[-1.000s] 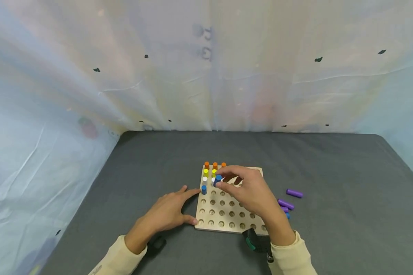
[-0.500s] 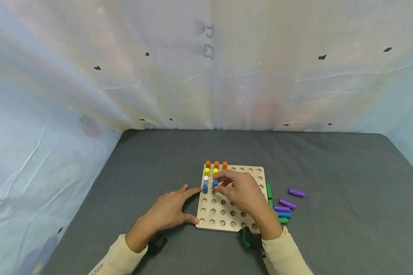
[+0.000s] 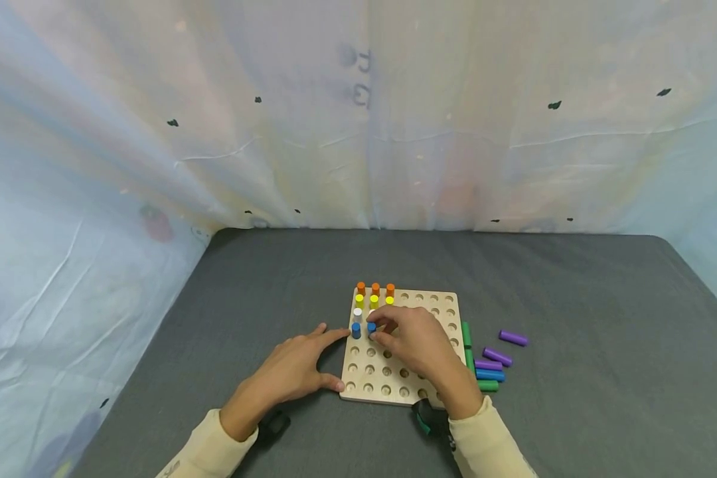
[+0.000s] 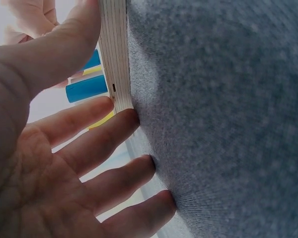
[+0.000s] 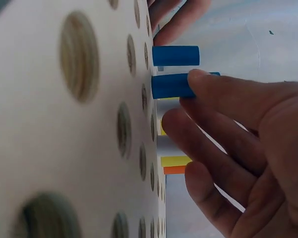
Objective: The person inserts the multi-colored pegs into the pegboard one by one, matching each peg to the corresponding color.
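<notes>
While fingers [image 5: 223,91] pinch blue peg [image 5: 171,86], purple pegs [image 3: 498,356], green pegs [image 3: 487,386] beside board [image 3: 377,378]

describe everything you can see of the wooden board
The wooden board is a pale, flat slab whose edge shows thin layers, like plywood. Round holes run in rows across its top. It lies flat on the grey cloth. Orange pegs, yellow pegs, white pegs and a blue peg stand upright in its far left part. The left hand touches its left edge; over it, the right hand pinches a second blue peg and hides some holes.
</notes>
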{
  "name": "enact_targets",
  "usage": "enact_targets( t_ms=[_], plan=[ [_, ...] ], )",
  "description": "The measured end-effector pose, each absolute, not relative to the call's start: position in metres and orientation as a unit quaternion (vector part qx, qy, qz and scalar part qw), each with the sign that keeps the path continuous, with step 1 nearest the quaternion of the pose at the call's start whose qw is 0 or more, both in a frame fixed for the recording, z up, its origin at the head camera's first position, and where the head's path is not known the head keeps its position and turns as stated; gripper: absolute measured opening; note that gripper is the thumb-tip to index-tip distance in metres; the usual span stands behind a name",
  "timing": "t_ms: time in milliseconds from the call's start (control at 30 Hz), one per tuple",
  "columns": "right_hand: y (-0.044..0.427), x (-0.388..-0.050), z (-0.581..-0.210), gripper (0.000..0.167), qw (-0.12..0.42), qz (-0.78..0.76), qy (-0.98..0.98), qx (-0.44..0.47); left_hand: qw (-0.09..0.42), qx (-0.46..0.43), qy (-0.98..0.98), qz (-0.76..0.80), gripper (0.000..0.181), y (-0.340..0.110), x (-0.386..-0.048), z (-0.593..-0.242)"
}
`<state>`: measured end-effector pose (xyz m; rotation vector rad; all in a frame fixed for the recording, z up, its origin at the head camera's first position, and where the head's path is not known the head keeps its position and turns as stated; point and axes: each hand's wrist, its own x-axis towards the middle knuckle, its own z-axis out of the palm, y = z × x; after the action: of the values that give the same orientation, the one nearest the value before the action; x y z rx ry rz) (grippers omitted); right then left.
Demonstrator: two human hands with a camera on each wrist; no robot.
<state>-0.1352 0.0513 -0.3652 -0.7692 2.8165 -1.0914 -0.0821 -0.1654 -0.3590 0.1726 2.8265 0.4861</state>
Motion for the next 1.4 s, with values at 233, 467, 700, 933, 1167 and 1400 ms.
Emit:
enact_targets(
  t_ms=[233,467,700,933,1167,1400],
  plan=[
    [0.05,-0.134,-0.365,0.021,0.007,-0.344,0.906,-0.245,0.132,0.058,0.975,0.168,0.087,-0.166,-0.081,-0.359],
    [0.049,-0.133,-0.365,0.02,0.008,-0.34,0.908,-0.243,0.129,0.059,0.976,0.167,0.087,-0.167,-0.081,-0.36],
    [0.05,-0.132,-0.365,0.022,0.026,-0.329,0.91,-0.253,0.134,0.058,0.975,0.169,0.086,-0.167,-0.081,-0.361],
    [0.071,-0.125,-0.354,0.026,0.034,-0.324,0.912,-0.248,0.129,0.06,0.976,0.168,0.086,-0.166,-0.082,-0.359],
    [0.119,-0.119,-0.349,0.021,0.016,-0.308,0.914,-0.265,0.124,0.056,0.977,0.163,0.087,-0.165,-0.083,-0.357],
    [0.177,-0.119,-0.349,0.021,0.035,-0.298,0.916,-0.267,0.133,0.063,0.977,0.156,0.087,-0.159,-0.085,-0.356]
  ],
)
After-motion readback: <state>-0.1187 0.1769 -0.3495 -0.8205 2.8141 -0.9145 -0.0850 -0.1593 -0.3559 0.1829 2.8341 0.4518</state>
